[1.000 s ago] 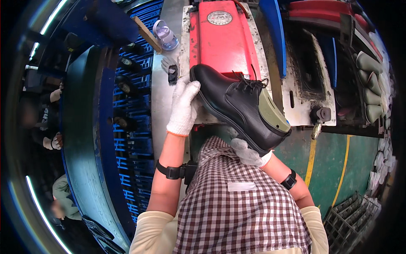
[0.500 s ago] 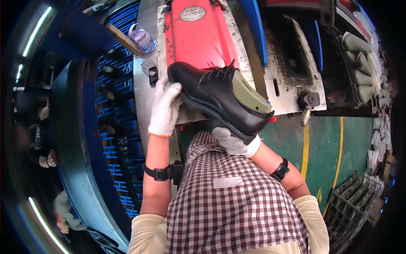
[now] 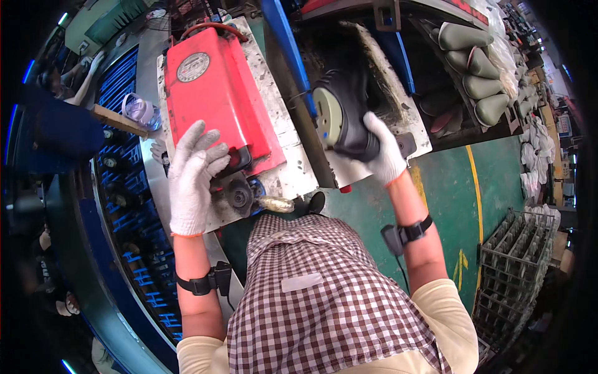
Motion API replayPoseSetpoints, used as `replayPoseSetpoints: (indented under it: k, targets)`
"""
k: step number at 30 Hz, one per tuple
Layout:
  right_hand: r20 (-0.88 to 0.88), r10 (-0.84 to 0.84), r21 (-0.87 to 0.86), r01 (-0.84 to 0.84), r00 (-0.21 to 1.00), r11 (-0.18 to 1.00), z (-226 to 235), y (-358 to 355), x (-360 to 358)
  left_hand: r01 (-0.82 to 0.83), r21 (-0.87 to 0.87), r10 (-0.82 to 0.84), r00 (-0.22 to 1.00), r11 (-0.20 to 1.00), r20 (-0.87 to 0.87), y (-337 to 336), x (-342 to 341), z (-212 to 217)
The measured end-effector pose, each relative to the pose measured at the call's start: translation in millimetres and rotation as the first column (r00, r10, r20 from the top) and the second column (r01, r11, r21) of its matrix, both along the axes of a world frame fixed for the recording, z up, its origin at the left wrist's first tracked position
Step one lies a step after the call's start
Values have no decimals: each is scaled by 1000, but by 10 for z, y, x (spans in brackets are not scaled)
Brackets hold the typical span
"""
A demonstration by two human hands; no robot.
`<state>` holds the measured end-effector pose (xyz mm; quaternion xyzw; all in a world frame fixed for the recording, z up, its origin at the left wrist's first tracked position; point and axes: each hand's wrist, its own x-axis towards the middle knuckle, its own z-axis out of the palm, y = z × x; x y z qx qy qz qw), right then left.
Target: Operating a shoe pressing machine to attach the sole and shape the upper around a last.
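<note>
My right hand (image 3: 385, 149), in a white knit glove, grips a black leather shoe (image 3: 356, 118) by its heel end. A pale green shoe last (image 3: 328, 117) fills the shoe's opening, which faces left. The shoe is tilted over the dark recess of the right-hand machine bed, its toe pointing away and slightly blurred; I cannot tell whether it touches the bed. My left hand (image 3: 194, 174), gloved likewise, is empty with fingers apart. It hovers by the near end of a red machine cover (image 3: 208, 93), close to a dark knob with a worn handle (image 3: 274, 204).
Several grey-green shoe lasts (image 3: 479, 78) lie at the upper right. Blue upright panels (image 3: 288, 53) flank the machine bed. A water bottle (image 3: 140, 111) stands left, beside a blue-pegged rack (image 3: 140, 268). A wire rack (image 3: 517, 268) stands on the green floor. Another person's arm shows at upper left.
The shoe has gone from both hands in front of me to my right hand alone, over the right machine bed. My left hand has let go and opened. The view has swung rightward.
</note>
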<state>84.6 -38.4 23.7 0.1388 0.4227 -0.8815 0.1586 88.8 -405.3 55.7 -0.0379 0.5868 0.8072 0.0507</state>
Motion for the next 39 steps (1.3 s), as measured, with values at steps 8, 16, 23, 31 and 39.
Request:
replayPoseSetpoints:
  k: [8,16,23,31,39]
  targets:
    - [-355,63,918,335,933,211,-318,856,-1330,-11,-166,-14,989,986,-149,568,-493,510]
    - [34,93,869,17,995,-495,-546,615,-1366,-82,-267,-56,881,960,-469,1354,-1016,995]
    - [33,87,873,13,996,-487,-581,544,-1336,-192,-455,-283,561,870,-778,2036,-1785,1832]
    - [-259,46,966,260,965,-5,-805,1229,-1139,-55,-735,-655,412,676,-633,2500,-2219,2235]
    - [-271,-709,701,638,651,318,-1033,1412,644,-379,-636,-518,373,672,-769,2682,-1693,1442]
